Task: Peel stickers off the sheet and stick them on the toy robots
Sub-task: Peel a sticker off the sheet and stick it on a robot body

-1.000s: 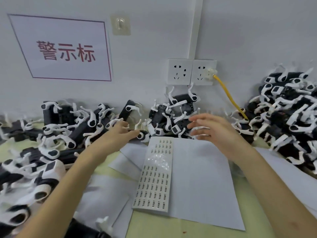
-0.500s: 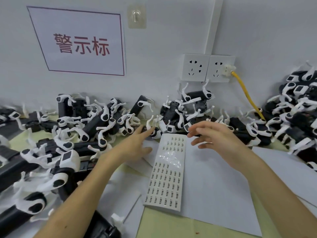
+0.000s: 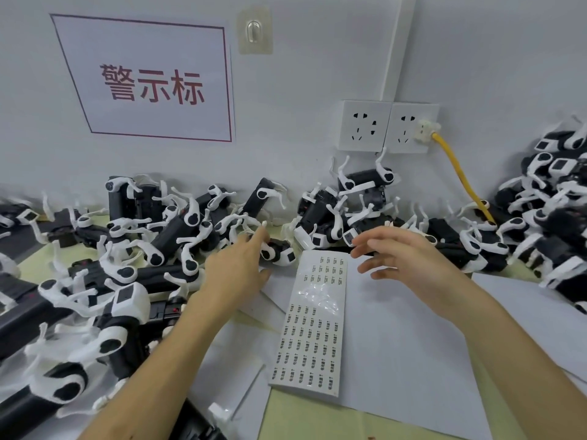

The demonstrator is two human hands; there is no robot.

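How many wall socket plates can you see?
2. Side by side on the wall: the left socket plate is free, the right socket plate holds a white plug with a yellow cable. None looks hidden.

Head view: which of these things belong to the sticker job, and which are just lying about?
In the job:
- sticker sheet, flat on the paper
- toy robots, heaped along the wall
- left hand, reaching toward a robot
- right hand, holding nothing

Lying about:
- white paper
- wall sign
- sockets
- yellow cable
- hook
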